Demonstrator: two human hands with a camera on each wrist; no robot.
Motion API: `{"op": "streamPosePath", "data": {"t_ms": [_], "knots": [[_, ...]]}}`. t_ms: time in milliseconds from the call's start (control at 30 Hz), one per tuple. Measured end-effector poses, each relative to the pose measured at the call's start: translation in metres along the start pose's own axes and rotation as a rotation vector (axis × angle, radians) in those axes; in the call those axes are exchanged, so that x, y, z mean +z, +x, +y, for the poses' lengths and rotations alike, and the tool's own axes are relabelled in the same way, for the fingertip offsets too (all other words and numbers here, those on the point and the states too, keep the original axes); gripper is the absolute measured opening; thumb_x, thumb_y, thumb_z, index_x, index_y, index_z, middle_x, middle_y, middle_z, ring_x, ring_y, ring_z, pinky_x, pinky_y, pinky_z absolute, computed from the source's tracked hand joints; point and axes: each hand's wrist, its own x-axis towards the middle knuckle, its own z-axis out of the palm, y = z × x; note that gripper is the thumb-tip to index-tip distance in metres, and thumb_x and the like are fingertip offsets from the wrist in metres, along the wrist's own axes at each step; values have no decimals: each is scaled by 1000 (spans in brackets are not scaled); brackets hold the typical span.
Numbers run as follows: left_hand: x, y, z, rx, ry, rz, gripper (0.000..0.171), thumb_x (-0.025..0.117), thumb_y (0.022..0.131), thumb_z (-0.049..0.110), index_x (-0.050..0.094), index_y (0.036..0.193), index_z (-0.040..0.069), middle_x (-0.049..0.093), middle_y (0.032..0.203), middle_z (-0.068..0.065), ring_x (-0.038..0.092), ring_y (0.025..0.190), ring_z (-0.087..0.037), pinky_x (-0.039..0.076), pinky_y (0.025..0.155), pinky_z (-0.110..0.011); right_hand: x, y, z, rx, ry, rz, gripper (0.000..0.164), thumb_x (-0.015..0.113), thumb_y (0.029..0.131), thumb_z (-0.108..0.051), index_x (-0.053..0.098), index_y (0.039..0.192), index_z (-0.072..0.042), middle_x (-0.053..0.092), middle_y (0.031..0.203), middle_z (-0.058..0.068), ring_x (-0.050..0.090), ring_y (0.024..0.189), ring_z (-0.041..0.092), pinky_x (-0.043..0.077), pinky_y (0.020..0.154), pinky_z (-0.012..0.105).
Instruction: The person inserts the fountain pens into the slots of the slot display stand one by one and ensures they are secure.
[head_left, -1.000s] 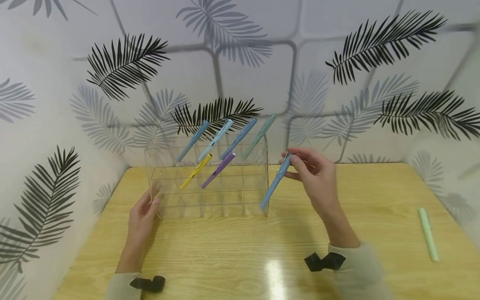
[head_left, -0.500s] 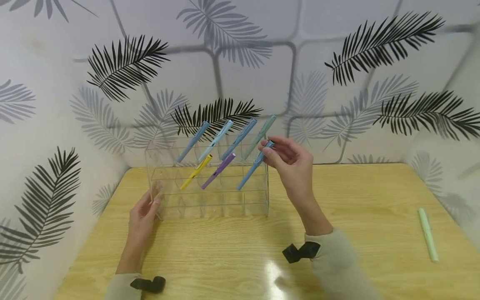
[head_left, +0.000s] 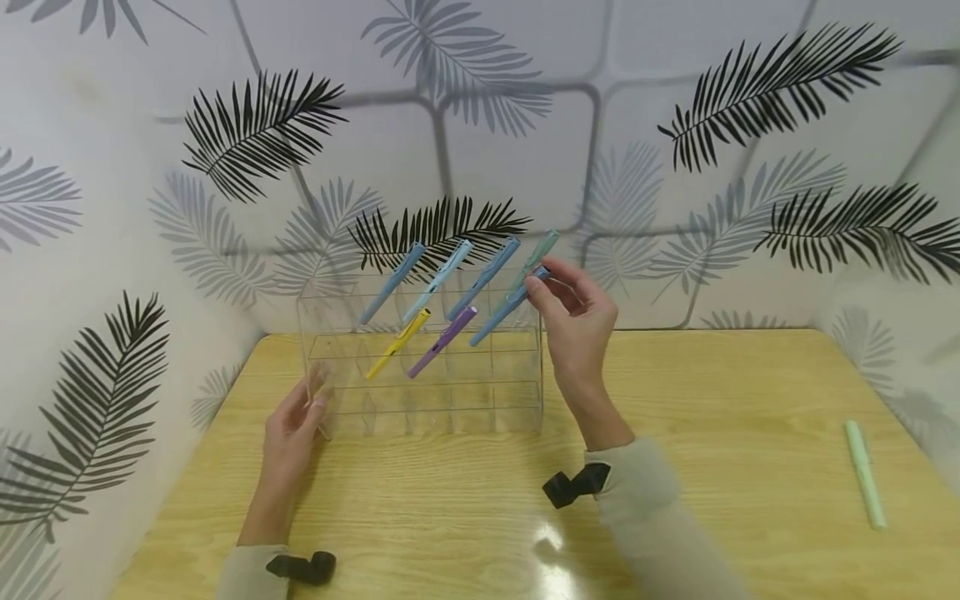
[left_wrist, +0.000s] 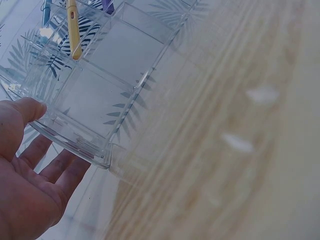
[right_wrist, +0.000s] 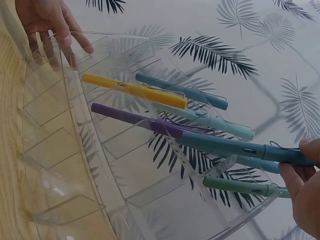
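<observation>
My right hand (head_left: 579, 329) pinches a blue pen (head_left: 497, 318) near its capped upper end. The pen slants down to the left over the middle tier of a clear acrylic pen rack (head_left: 423, 409), right of a purple pen (head_left: 442, 343). From the right wrist view, the held blue pen (right_wrist: 220, 145) overlaps the purple one. At the rack's left side, my left hand (head_left: 292, 421) grips the side panel. The left wrist view has the thumb (left_wrist: 31, 109) over the panel's edge and the other fingers behind it.
A yellow pen (head_left: 397, 343) shares the middle tier. Along the back tier lean a blue pen (head_left: 392, 283), a light blue pen (head_left: 437, 282), another blue pen (head_left: 483, 279) and a green pen (head_left: 543, 247). A pale green pen (head_left: 866, 473) lies on the wooden table (head_left: 720, 400) at right.
My right hand has carried the blue pen leftward and upward from the rack's right side to over its middle tier. The left hand keeps its hold on the rack.
</observation>
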Motion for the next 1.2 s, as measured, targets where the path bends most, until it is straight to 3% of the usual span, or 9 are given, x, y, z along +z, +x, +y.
{"op": "streamPosePath", "data": {"t_ms": [267, 533, 833, 1200], "knots": [[-1, -1, 0, -13, -4, -2, 49, 53, 108, 12, 43, 156, 6, 42, 158, -19, 59, 129, -10, 47, 102, -17, 8, -12, 17, -31, -79, 12, 29, 78, 89, 3, 70, 115, 11, 71, 108, 23, 72, 97, 22, 60, 85, 30], [-1, -1, -2, -4, -7, 1, 48, 52, 109, 12, 44, 155, 6, 42, 158, -18, 59, 129, -11, 46, 102, -16, 18, -25, 24, -16, -148, 36, 24, 80, 89, -3, 73, 110, 6, 72, 106, 15, 73, 95, 27, 61, 81, 28], [-2, 0, -2, -42, 28, 1, 48, 53, 109, 15, 44, 156, 10, 40, 161, -11, 52, 137, -27, 46, 102, -16, 21, -32, 28, -9, -223, 31, 20, 82, 87, -4, 75, 103, 4, 74, 102, 16, 75, 89, 30, 61, 79, 27], [-1, -1, 1, -63, 37, 15, 48, 54, 109, 18, 45, 156, 11, 44, 158, -15, 57, 132, -16, 48, 101, -20, 18, -31, 30, -58, -430, -22, 18, 80, 91, -10, 76, 104, 2, 77, 98, 9, 76, 87, 21, 61, 76, 25]]}}
